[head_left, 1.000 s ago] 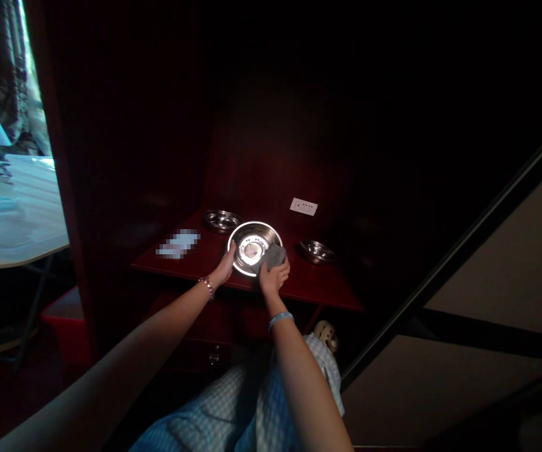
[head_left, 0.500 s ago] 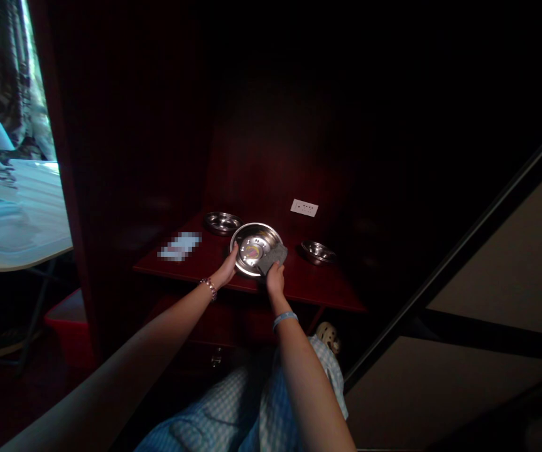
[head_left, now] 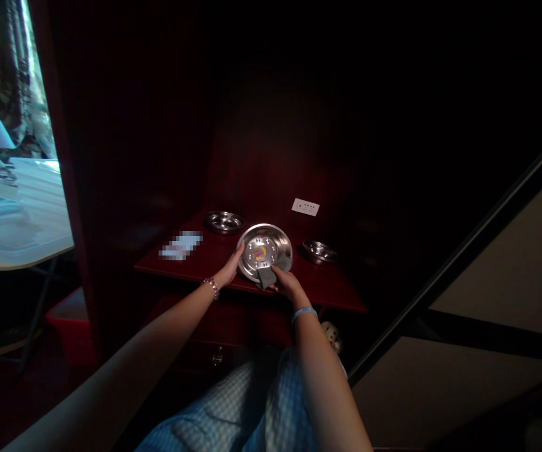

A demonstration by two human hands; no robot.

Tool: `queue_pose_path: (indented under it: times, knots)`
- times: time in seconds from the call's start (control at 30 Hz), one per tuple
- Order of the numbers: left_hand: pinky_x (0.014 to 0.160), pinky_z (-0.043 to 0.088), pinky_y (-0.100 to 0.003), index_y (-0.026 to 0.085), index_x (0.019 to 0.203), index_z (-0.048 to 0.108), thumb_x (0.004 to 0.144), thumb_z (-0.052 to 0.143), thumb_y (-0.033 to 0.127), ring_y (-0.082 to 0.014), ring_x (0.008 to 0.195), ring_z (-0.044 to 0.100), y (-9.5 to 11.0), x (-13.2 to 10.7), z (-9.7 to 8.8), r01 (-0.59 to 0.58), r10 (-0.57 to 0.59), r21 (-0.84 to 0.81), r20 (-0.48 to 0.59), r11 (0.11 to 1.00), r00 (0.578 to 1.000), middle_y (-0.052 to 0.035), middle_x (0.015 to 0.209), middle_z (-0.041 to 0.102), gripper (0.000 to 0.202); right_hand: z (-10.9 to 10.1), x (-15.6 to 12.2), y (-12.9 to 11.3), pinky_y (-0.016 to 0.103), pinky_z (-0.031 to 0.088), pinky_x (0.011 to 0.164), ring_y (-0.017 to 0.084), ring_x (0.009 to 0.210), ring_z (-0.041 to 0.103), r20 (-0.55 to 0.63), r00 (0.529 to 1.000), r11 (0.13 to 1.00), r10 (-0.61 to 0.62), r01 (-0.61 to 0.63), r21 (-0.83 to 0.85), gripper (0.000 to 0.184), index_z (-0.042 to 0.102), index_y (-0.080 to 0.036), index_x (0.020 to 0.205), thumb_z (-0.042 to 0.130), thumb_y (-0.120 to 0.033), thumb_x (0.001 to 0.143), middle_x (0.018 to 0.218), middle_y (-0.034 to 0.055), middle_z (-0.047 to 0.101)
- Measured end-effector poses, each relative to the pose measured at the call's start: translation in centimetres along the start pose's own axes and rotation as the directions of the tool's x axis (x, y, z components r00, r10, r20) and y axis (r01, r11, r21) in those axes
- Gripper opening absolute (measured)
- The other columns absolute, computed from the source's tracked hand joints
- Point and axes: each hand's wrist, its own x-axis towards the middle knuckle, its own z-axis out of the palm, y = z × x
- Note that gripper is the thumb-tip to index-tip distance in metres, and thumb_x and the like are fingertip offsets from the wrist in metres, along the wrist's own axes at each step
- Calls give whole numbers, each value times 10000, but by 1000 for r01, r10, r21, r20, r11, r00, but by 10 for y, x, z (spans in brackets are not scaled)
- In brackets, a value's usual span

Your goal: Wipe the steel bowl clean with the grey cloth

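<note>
A shiny steel plate (head_left: 264,248) is tilted up at the front of a dark red wooden shelf (head_left: 331,290). My left hand (head_left: 230,269) grips the plate's left rim. My right hand (head_left: 286,280) is closed on a grey cloth (head_left: 267,277) pressed against the plate's lower rim. A sticker shows at the plate's centre. Both wrists wear bands.
Two small steel bowls sit on the shelf, one behind left (head_left: 224,221), one to the right (head_left: 319,251). A white card (head_left: 305,206) lies at the back and a blurred paper (head_left: 180,244) to the left. A sloping dark beam (head_left: 463,257) runs on the right.
The plate has shifted slightly right and tilted more upright. My right hand with the cloth slid from the plate's right side down to its lower rim.
</note>
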Motion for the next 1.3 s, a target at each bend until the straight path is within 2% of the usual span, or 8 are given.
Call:
queue_pose_path:
  times: [0.17, 0.37, 0.43, 0.53, 0.77, 1.07, 1.17, 1.3]
  knots:
    - [1115, 350, -387, 147, 1217, 633, 774, 650, 540, -278, 1262, 535, -3, 1, -1, 34, -37, 77, 35, 996, 999, -124, 1299, 624, 593, 1, 3, 4, 179, 477, 465, 109, 522, 599, -37, 999, 997, -39, 41, 64, 297, 622, -84, 1018, 596, -340, 868, 736, 69, 690]
    - [1110, 342, -386, 164, 1051, 708, 686, 749, 435, -287, 1234, 554, -15, 1, 1, -1, -34, 346, 95, 938, 995, -98, 1170, 704, 456, 15, 1, 4, 195, 543, 527, 139, 615, 660, -100, 987, 964, -122, 142, 226, 294, 646, -86, 1014, 606, -336, 864, 807, 87, 713]
    - [1105, 343, -382, 151, 1006, 715, 709, 720, 443, -288, 1232, 555, -21, 4, 1, -8, -25, 420, 73, 907, 997, -105, 1144, 714, 417, 19, 0, 3, 186, 552, 531, 145, 658, 678, -133, 982, 955, -132, 162, 249, 295, 648, -84, 1005, 599, -344, 873, 876, 105, 721]
    - [1087, 360, -394, 143, 899, 723, 758, 648, 462, -298, 1188, 584, -26, 10, 1, 80, -88, 493, -8, 866, 996, -111, 1025, 749, 356, 21, -1, 1, 177, 563, 541, 155, 728, 695, -136, 984, 959, -116, 147, 242, 286, 644, -89, 1015, 603, -337, 878, 940, 119, 721]
    - [1028, 421, -415, 160, 761, 707, 729, 634, 284, -291, 1053, 646, -19, 16, 2, 135, -142, 425, -16, 895, 990, -84, 876, 764, 147, 8, -3, -3, 239, 579, 563, 167, 644, 681, -90, 991, 966, -96, 114, 232, 257, 653, -80, 1015, 631, -285, 861, 744, 88, 710]
    - [1017, 432, -403, 173, 720, 703, 658, 619, 136, -276, 1005, 670, -17, 12, 4, 110, -169, 441, 97, 891, 981, -48, 795, 767, 110, -49, 0, -1, 265, 559, 570, 172, 590, 663, -77, 980, 983, -183, 183, -9, 253, 699, -88, 871, 729, -316, 766, 635, 65, 691]
    - [1025, 426, -417, 162, 745, 708, 690, 627, 163, -288, 1010, 669, -16, 10, 6, 117, -162, 422, 72, 899, 984, -62, 812, 768, 98, -50, -1, 0, 263, 553, 548, 166, 575, 650, -83, 974, 978, -211, 209, -24, 208, 694, -89, 853, 699, -286, 788, 669, 71, 696]
    - [1073, 381, -407, 149, 922, 713, 759, 641, 239, -293, 1148, 608, -12, 6, 6, 83, -88, 331, -2, 940, 996, -87, 997, 758, 200, -39, -2, 1, 279, 557, 556, 179, 604, 655, -103, 977, 983, -186, 186, -7, 224, 694, -83, 899, 700, -274, 782, 704, 76, 702]
